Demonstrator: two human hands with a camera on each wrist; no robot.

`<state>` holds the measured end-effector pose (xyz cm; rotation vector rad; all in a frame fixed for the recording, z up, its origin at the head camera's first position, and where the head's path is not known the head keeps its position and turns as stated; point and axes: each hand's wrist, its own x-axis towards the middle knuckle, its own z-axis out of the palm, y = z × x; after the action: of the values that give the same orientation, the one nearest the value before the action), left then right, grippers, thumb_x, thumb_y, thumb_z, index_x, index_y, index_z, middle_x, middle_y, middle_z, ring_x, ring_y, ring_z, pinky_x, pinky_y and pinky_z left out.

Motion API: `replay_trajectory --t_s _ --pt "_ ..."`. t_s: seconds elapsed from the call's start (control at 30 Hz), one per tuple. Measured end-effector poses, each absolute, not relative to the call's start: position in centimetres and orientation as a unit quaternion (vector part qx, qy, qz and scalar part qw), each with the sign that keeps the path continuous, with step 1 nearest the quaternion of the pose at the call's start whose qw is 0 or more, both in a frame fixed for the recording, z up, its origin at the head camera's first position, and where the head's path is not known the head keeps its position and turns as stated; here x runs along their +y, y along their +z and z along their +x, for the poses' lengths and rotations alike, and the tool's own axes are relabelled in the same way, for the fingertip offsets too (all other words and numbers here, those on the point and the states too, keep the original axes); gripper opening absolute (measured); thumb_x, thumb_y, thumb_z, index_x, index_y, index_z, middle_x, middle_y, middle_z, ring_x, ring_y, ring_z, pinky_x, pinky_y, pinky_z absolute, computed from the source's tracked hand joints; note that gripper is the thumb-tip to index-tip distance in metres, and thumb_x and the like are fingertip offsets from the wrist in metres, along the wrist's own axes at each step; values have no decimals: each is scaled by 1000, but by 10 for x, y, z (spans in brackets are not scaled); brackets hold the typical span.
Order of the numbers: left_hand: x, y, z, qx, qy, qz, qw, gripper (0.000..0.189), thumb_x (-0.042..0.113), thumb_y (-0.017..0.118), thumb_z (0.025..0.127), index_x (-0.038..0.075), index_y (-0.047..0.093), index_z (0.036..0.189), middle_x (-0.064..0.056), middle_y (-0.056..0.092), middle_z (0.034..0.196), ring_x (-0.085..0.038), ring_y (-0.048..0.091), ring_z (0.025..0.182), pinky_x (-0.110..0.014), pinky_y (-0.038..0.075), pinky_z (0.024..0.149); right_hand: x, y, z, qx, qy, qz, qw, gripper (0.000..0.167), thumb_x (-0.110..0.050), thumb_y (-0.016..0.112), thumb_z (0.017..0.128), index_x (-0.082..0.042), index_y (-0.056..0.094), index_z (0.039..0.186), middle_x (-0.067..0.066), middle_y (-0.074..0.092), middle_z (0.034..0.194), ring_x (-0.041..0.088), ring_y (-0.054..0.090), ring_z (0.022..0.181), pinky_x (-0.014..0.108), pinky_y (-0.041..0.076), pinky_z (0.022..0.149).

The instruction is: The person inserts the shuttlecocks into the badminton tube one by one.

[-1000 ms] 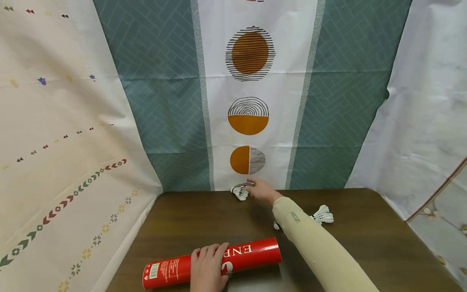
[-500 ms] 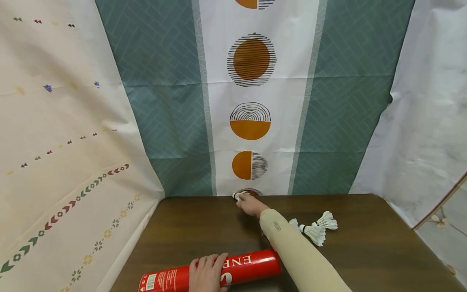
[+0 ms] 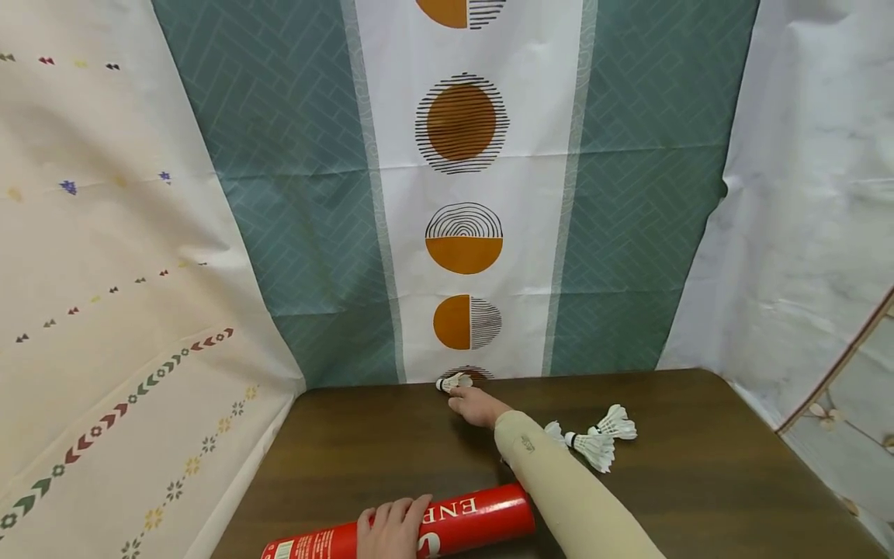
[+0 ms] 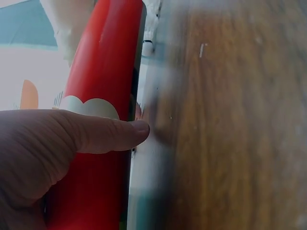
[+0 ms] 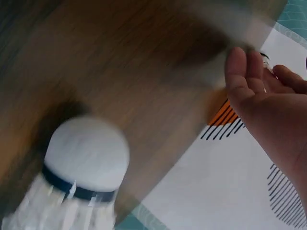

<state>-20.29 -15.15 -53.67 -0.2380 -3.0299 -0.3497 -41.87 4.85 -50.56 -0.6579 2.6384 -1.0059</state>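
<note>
A red tube (image 3: 482, 516) with white lettering lies on the dark wooden table. My left hand (image 3: 391, 532) grips it near its middle; in the left wrist view the thumb (image 4: 115, 134) crosses the tube. At the table's far edge lies a white shuttlecock (image 3: 447, 383), its cork to the left. My right hand (image 3: 478, 407) is right at it, fingers bent. In the right wrist view, part of that shuttlecock (image 5: 265, 61) shows between fingers and thumb; whether they pinch it is unclear.
Several more shuttlecocks (image 3: 594, 449) lie beside the right forearm; the sleeve partly covers one. The right wrist view shows one shuttlecock (image 5: 86, 158) close up. A patterned cloth (image 3: 464, 178) hangs behind the table (image 3: 377, 435), with light cloths at both sides.
My right hand has come down from above the far shuttlecock to beside it, and the skirt shows again. The left hand stays on the tube. The head view has shifted slightly.
</note>
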Motion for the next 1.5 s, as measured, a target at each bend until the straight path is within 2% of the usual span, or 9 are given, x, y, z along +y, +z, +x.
replay_trajectory --t_s 0.13,0.23,0.37,0.6,0.83,1.0,1.17,1.27,1.5 --pt "-153 -540 -199 -990 -109 -68 55 76 48 97 68 23 66 133 -1 73 114 -30 64 105 -65 48 95 66 -507 -415 895 -390 -203 77 44 -22 52 112 4 60 146 23 63 149 41 58 140 55 48 117" --pt "-153 -540 -197 -990 -106 -57 70 79 48 99 64 24 66 132 -1 73 114 -29 64 105 -64 48 96 88 -501 -410 877 -451 -164 27 30 -17 69 104 1 74 128 17 76 125 29 71 112 44 60 95" --pt "-152 -539 -196 -991 -106 -39 74 82 48 100 61 24 66 132 -1 73 115 -29 64 107 -64 48 96 129 -487 -386 869 -483 -106 -21 16 -14 79 96 -7 78 111 7 78 102 16 69 91 32 58 78" --pt "-151 -537 -192 -992 -114 -14 52 87 46 101 60 24 64 135 -2 72 119 -31 64 109 -67 48 99 195 -473 -298 865 -494 -57 -63 22 -21 82 96 -11 75 114 2 80 98 9 68 86 26 54 74" --pt "-145 -529 -190 -989 -108 -16 100 88 41 104 55 24 65 133 -3 73 118 -29 64 107 -63 49 97 196 -487 -234 803 -595 -24 -22 40 -16 84 93 -2 68 127 8 83 100 3 68 84 22 52 73" --pt "-137 -524 -189 -985 -127 -36 113 89 40 104 56 24 66 134 -3 73 119 -29 64 109 -64 48 98 179 -499 -213 750 -658 -51 42 44 -15 77 99 5 60 134 10 83 108 6 73 95 23 57 84" --pt "-130 -522 -189 -979 -133 -60 141 89 41 105 56 25 66 134 -3 73 119 -30 65 109 -64 48 98 167 -504 -204 714 -692 -72 79 44 -19 67 106 9 56 138 1 80 110 8 71 94 25 57 85" --pt "-127 -521 -189 -976 -131 -67 158 90 41 106 55 26 66 134 -2 73 118 -29 65 108 -63 49 97 164 -505 -199 715 -693 -63 67 45 -18 69 105 9 55 139 0 77 109 9 69 94 24 57 84" --pt "-121 -519 -189 -972 -134 -95 165 92 43 105 56 25 65 137 -3 73 119 -28 66 108 -61 49 96 162 -504 -189 749 -661 -42 14 55 -13 85 91 2 56 135 9 80 99 10 66 86 23 54 75"
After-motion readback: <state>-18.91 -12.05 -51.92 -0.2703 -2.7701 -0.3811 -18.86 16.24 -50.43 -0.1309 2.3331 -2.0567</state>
